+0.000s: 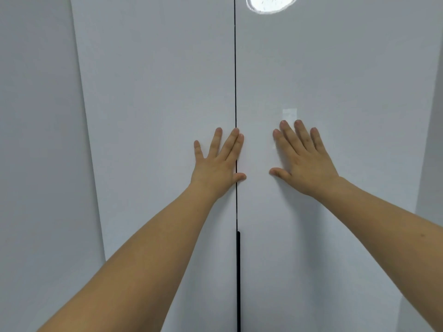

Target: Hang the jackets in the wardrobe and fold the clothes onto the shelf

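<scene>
Wardrobe doors fill nearly the whole head view: two tall, plain white panels standing closed, meeting at a thin dark vertical seam [235, 68] that runs down the middle. No jackets or clothes can be seen; only the wardrobe's closed front shows.

At the far left, a pale grey wall [36, 140] runs beside the left door [155, 92], whose outer edge slants down toward the bottom of the picture.

A bare forearm rises from the lower left corner to the left hand [217, 161], which lies flat against the left door. Its grip is spread, fingers straight and fanned; the index and middle fingers and the thumb tip reach just across the seam onto the other door.

Lower on the seam, below the hands, a slim black strip [238, 279] runs down to the bottom edge; whether it is a handle cannot be told.

Just right of the seam, the right hand [303, 161] presses flat on the right door [347, 80], its grip also spread, fingers straight and pointing up, thumb stretched toward the seam. The two hands are near each other, not touching. Its bare forearm comes in from the lower right.

Near the top of the right door sits a bright oval reflection [271, 3] of light, and a fainter pale patch [288, 115] shows just above the right fingertips. A strip of grey wall shows at the far right edge.
</scene>
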A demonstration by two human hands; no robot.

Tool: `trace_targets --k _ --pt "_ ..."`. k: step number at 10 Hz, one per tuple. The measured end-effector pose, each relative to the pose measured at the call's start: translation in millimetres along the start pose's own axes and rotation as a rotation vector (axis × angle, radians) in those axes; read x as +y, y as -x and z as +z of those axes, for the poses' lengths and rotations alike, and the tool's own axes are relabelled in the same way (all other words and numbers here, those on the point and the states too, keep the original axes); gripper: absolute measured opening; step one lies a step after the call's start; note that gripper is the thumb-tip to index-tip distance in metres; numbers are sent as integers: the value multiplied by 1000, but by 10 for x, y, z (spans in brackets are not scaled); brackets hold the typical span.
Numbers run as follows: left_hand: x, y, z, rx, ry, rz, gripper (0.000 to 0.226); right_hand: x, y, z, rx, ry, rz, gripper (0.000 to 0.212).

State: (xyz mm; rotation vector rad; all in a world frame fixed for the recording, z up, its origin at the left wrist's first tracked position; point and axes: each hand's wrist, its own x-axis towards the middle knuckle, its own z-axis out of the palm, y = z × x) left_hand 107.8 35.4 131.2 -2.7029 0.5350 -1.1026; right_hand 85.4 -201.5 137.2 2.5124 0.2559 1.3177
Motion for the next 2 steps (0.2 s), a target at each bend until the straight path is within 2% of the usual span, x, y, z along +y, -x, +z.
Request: trace_targets --k 2 --pt "-92 114 -161 115 50 -28 86 -208 51 -265 29 -273 42 80"
